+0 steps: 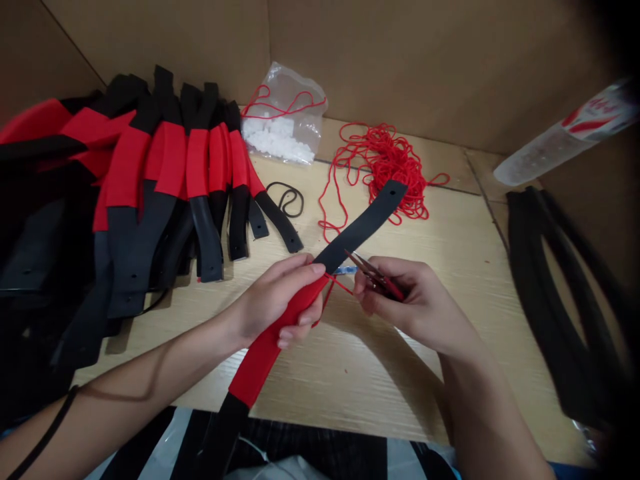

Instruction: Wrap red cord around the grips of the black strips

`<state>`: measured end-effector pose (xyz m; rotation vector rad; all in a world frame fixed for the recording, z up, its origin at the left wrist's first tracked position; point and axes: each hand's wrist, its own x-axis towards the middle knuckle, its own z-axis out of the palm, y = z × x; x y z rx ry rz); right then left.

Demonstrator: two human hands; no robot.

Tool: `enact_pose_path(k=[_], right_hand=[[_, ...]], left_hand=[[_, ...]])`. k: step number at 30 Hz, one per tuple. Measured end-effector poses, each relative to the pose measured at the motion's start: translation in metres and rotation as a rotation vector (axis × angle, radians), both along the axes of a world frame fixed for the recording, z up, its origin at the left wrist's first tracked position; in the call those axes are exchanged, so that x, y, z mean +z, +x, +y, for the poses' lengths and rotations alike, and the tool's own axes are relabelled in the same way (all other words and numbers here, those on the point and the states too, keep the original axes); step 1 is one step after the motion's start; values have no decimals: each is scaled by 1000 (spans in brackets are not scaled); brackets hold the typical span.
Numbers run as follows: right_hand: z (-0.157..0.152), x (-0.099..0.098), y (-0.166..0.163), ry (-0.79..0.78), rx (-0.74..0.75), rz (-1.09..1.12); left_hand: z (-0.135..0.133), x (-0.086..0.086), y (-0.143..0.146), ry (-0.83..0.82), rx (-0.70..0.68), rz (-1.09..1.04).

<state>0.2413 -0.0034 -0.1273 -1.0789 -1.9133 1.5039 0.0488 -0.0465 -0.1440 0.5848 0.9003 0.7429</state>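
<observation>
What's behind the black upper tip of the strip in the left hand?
A red cord tangle shows on both sides of the tip, with table below. The strip covers part of the tangle; what's directly behind can't be seen.

On the pale wooden tabletop (467, 267), flat black-and-red strips (198, 160) lie heaped left of a clear plastic bag (303, 132), with tangled red cord (395, 157) right of it behind the curved black-and-red strip (265, 355) in the left hand (273, 290).
</observation>
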Motion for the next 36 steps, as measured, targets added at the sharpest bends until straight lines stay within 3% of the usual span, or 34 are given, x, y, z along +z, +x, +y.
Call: enact_pose_path(k=[6,22,28,36], right_hand=[[-2,2,0,-59,41,27],[-2,1,0,-80,-24,18],[2,4,5,98,-12,11],[4,7,20,410,131,-275]], left_hand=[[0,-1,1,46,23,53],[3,-2,-4,123,35,119],[6,-1,-9,100,-86,106],[8,1,-12,73,-137,167]])
